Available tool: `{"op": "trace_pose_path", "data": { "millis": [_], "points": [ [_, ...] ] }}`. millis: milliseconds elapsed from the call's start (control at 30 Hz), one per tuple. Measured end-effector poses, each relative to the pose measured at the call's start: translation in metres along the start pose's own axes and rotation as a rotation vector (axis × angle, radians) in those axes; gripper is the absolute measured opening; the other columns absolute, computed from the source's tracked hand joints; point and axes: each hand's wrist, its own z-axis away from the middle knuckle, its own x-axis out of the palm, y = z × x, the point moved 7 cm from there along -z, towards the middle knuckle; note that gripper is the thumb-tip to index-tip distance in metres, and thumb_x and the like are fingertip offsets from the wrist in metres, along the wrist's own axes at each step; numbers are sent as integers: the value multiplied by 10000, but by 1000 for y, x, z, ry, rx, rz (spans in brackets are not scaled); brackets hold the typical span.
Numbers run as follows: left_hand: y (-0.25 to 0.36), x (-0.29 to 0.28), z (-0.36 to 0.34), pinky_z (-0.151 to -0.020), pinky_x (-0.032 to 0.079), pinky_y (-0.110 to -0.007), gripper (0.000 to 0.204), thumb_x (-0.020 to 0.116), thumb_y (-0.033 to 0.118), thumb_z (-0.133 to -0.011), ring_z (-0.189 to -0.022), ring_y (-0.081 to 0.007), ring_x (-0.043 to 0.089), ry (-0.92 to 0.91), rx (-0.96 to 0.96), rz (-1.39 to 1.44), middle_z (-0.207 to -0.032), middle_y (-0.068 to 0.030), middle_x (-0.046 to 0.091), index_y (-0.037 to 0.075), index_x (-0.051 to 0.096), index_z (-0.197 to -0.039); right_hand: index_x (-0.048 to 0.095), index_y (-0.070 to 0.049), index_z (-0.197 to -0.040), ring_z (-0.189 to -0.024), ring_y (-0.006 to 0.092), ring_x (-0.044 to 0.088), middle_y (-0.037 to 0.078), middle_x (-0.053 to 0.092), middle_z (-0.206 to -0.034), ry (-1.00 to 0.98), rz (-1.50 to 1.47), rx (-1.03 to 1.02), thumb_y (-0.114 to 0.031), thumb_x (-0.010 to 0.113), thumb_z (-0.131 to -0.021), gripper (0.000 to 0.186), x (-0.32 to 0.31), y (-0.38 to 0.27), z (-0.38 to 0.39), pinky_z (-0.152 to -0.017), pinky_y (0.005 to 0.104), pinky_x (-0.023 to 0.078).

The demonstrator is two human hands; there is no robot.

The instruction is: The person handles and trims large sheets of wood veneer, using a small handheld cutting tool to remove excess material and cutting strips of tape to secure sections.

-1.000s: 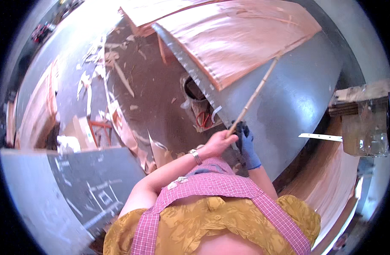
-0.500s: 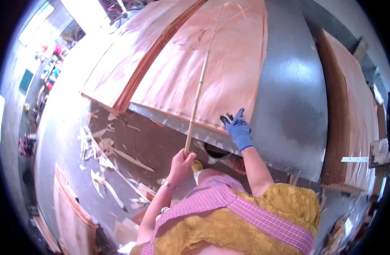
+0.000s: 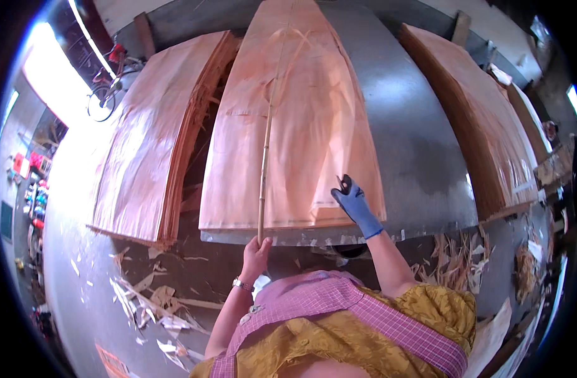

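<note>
My bare left hand [image 3: 255, 252], with a wristwatch, grips the lower end of a long bamboo stick [image 3: 265, 170] that lies lengthwise over the middle pinkish wood veneer sheet [image 3: 238, 183]. My right hand [image 3: 356, 203], in a blue glove with dark fingertips, is over the sheet's right part with its fingers curled round a small dark thing that I cannot make out. The sheet is creased near that hand and rests on a grey metal table [image 3: 414, 164], whose bare surface shows at the right.
Thick veneer stacks flank me at left [image 3: 131, 157] and right [image 3: 471, 126]. Torn veneer scraps [image 3: 156, 302] litter the floor below the table. A bicycle [image 3: 101, 101] stands by the bright doorway at upper left. A wooden block [image 3: 553, 167] sits at the right edge.
My view has swung round to face the table squarely. The stick has turned from a slant to nearly straight ahead. My right hand has moved from beside the left hand out over the sheet.
</note>
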Motion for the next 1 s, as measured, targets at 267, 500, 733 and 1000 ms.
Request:
{"op": "trace_pose_path", "data": {
  "millis": [267, 500, 733, 1000],
  "points": [
    [-9, -99, -59, -424, 398, -303, 385, 633, 373, -916, -452, -112, 489, -25, -7, -137, -541, -25, 487, 7, 578, -808, 596, -51, -1094, -523, 23, 406, -67, 498, -656, -236, -502, 59, -208, 717, -858, 308, 69, -230, -4, -464, 212, 338],
    [-33, -149, -75, -479, 447, -366, 413, 644, 389, -901, -453, -221, 555, 3, 188, -212, -619, -122, 580, -2, 564, -793, 581, -97, -1049, -418, 5, 313, -85, 417, -583, -302, -622, 149, -257, 759, -839, 318, 132, -340, -6, -389, 200, 230],
    [-35, -164, -66, -502, 493, -351, 431, 652, 411, -883, -627, -233, 642, -180, 68, -327, -656, -130, 599, 14, 508, -965, 531, -115, -963, -368, 19, 328, -72, 442, -558, -392, -751, 136, -213, 718, -874, 228, 173, -394, -10, -344, 206, 231],
    [-50, -140, -56, -450, 481, -288, 837, 800, 288, -772, -599, -145, 570, -359, 23, 35, -884, -92, 577, 61, 207, -1318, 560, -24, -1136, -661, 1, 460, -70, 530, -827, -547, -811, 36, -124, 721, -868, 328, 260, -460, 6, -559, 171, 389]
  ]
}}
